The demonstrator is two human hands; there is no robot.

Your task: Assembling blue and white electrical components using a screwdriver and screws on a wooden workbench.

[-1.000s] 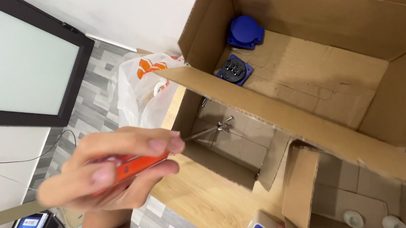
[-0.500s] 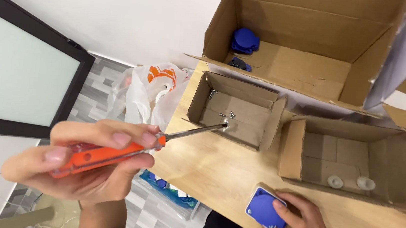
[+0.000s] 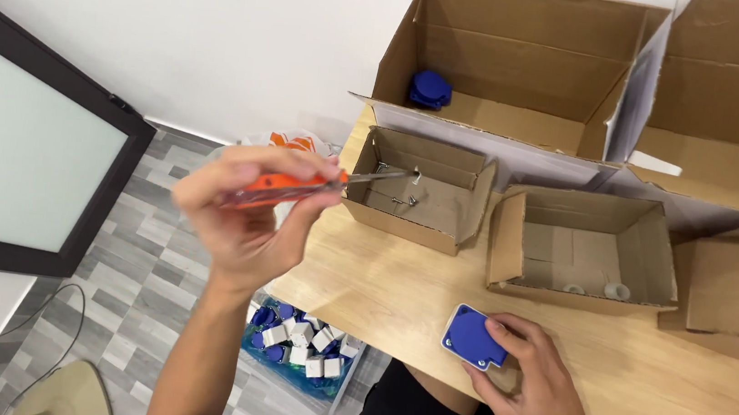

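While the left hand (image 3: 245,213) is closed around an orange-handled screwdriver (image 3: 298,187), its metal shaft reaches over the rim of a small open cardboard box (image 3: 443,202) that holds what look like a few loose screws. On the wooden table (image 3: 379,286), the right hand (image 3: 530,380) grips a blue square part (image 3: 475,336) with rounded corners. Beside it stands a second open box (image 3: 585,248) with two white round pieces inside. Behind, a large carton (image 3: 512,67) holds a blue part (image 3: 430,88) in its corner. Below the table edge, a bin (image 3: 295,346) of blue and white pieces sits on the grey floor
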